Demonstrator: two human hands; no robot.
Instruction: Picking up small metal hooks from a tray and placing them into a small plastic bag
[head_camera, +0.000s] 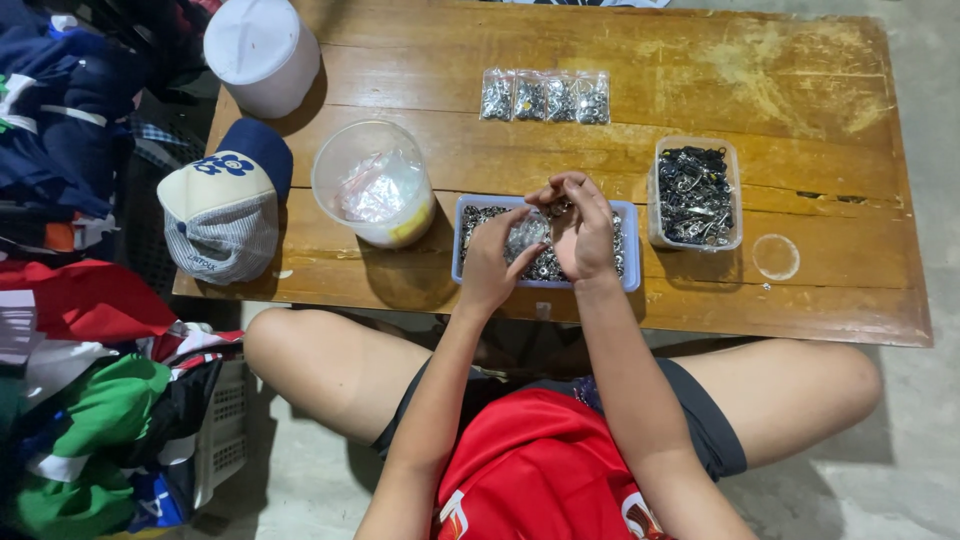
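Left hand (492, 262) pinching a small clear bag (527, 235). Right hand (582, 228) curled around small metal rings, above the blue tray (630, 262).

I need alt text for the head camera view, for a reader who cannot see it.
Seen from above, a seated person's left hand holds a small clear bag while the right hand pinches small metal pieces, both over a blue tray of them on a low wooden table. A cap and tubs stand nearby.

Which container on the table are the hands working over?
The blue tray of small metal parts, under both hands; the clear tub sits right, the round one left.
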